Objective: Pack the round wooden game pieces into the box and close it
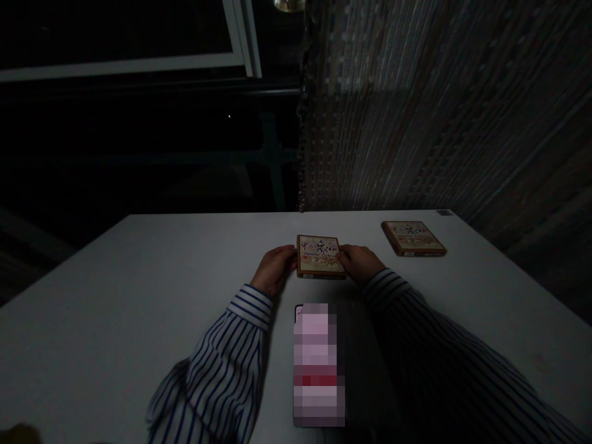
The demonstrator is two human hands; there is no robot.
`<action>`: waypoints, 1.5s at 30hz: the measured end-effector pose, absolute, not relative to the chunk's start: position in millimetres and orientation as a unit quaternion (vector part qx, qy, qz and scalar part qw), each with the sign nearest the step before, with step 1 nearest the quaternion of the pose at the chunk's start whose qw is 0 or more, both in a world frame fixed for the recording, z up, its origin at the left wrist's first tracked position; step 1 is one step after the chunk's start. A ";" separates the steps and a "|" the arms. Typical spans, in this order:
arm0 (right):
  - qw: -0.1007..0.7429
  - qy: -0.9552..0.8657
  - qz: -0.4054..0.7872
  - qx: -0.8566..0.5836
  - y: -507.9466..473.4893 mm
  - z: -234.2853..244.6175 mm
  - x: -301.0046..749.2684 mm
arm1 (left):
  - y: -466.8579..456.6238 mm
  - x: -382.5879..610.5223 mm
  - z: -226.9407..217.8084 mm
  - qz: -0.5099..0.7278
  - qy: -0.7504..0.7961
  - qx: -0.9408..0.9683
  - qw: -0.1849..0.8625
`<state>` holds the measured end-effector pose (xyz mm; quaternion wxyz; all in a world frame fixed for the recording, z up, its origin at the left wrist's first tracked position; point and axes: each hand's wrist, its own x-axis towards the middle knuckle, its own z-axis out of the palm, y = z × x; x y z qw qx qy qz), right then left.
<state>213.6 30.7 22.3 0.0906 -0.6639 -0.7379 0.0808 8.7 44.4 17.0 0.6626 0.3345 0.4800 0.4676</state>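
A flat brown-edged Chinese chess box (319, 262) with printed lettering lies in the middle of the white table, between my two hands. My left hand (276, 268) is closed at its left edge, with the fingertips against the side. At the right edge my right hand (361, 262) grips the box, thumb on top and fingers partly hidden. A second, matching Chinese chess box (414, 238) lies farther right, apart from my hands.
A lit phone (319, 364) with a blurred-out screen lies on the white table (161, 265) between my forearms. Beyond the far edge hangs a bead-like string curtain (370, 123). A pale window frame (139, 66) shows at the upper left. The surroundings are dim.
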 end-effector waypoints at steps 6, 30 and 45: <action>0.087 -0.738 0.077 -0.665 30.8 22.1 214.4 | 47.2 10.8 21.0 0.476 0.484 0.338 0.652; 0.082 -0.743 0.077 -0.660 29.6 24.9 213.2 | 51.7 25.5 19.3 0.485 0.527 0.348 0.604; 0.083 -0.739 0.089 -0.663 29.5 25.8 212.4 | 50.2 24.9 18.8 0.455 0.517 0.344 0.638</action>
